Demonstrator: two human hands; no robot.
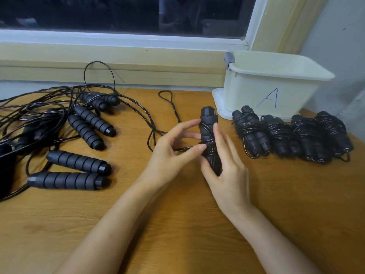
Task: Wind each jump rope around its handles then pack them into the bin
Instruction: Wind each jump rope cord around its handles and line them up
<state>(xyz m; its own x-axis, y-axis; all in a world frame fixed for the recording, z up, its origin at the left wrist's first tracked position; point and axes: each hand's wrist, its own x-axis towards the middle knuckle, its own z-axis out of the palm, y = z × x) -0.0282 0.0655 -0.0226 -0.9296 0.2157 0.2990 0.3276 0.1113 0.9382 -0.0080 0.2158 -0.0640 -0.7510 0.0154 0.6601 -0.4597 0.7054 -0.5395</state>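
Both forearms reach over the bench (177,224): the right hand (224,169) holds a pair of handles (208,123) upright, fingers (219,135) and thumb clamped round them, while the left hand (171,145) pinches the cord (182,149) against a partial winding. Four wound bundles (251,131) lie before the bin (276,84), whose inside is hidden. Several loose ropes (87,133) remain at left, so winding is perhaps half done.

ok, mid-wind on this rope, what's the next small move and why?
Probably one more turn of the cord round the handles. The right hand grips the handles and the left hand pinches the cord against them. Only a few wraps are on, and a long length lies loose on the table.
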